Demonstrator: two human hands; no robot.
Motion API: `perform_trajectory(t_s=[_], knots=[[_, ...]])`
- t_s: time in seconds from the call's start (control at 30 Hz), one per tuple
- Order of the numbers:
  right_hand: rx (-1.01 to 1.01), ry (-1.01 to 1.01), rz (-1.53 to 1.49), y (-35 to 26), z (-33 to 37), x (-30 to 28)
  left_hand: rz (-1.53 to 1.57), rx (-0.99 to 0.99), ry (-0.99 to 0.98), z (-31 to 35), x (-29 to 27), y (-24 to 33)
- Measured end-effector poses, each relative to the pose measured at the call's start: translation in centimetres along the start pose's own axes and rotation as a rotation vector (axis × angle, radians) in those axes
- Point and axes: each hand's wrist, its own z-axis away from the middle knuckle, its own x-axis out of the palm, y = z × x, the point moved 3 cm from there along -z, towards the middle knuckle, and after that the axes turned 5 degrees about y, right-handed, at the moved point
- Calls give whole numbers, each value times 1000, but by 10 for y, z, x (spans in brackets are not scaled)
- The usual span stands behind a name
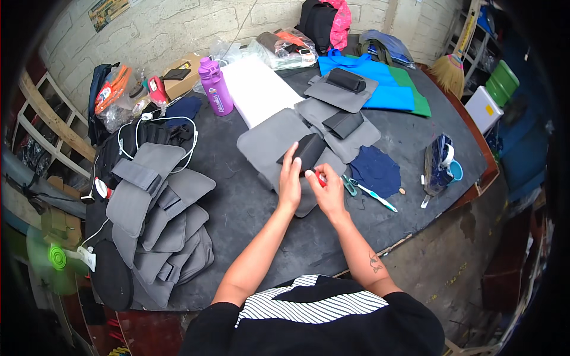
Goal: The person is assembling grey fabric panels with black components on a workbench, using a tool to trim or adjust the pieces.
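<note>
My left hand [290,183] lies along the near side of a raised black fabric flap [310,150], its fingers stretched out and pressed together. That flap stands up from a grey fabric panel [256,144] with rounded corners. Close to the flap's right end, my right hand [329,194] is closed around a small red object [320,177]; most of it is hidden by my fingers, so its kind is unclear. Beyond my hands, two more grey panels [333,95] with black flaps overlap this one. A toothbrush [375,196] and a small green tool [349,185] lie just right of my right hand.
On the left lies a fanned stack of grey panels [148,210]. A purple bottle [216,88] stands beside a white sheet [255,86]. Navy cloth [377,171], blue fabric [380,83] and a clear container [438,166] are to the right. A green fan [57,257] runs at far left.
</note>
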Motion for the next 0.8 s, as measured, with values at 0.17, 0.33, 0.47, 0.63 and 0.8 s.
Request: perform_trajectory(t_s=[0.17, 0.33, 0.47, 0.63, 0.8], knots=[[209, -74, -484, 11, 30, 28, 399, -463, 65, -11, -6, -16], [208, 59, -320, 5, 16, 30, 547, -72, 61, 2, 13, 16], [149, 116, -264, 8, 6, 28, 392, 92, 150, 10, 21, 20], [143, 137, -388, 13, 8, 30, 486, 71, 207, 13, 27, 23], [175, 155, -467, 12, 11, 30, 457, 99, 184, 13, 22, 16]])
